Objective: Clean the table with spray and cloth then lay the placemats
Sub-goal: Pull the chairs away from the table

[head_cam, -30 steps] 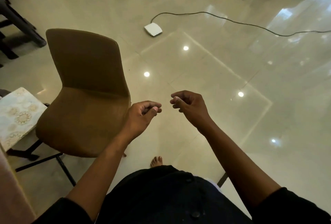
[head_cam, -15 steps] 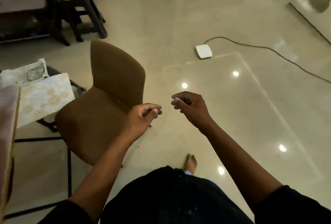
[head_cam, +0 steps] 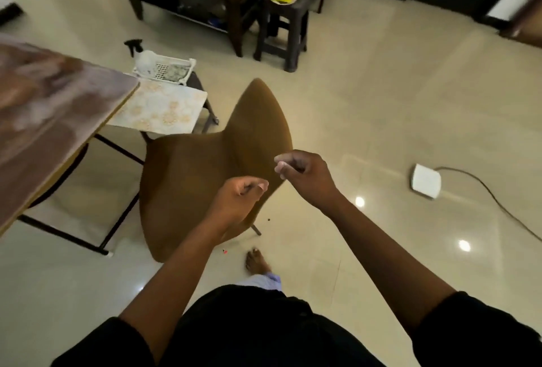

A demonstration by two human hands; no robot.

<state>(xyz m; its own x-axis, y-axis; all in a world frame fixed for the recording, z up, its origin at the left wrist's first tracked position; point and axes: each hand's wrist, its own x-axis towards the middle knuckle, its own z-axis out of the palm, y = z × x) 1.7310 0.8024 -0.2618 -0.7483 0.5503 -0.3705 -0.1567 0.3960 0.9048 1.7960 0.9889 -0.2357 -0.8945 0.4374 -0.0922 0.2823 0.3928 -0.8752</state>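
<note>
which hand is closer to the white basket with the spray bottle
Left. The left hand hangs over the brown chair, on the side toward the white basket at upper left. The right hand is farther right, past the chair back.

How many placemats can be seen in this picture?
1 visible: a floral placemat lying beside the table, in front of the white basket. More may be stacked under it; I cannot tell.

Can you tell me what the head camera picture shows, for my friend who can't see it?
A person's left hand and right hand, fingers curled and holding nothing, hang over a brown chair. To the left are a table, a patterned placemat and a white basket with a spray bottle.
</note>
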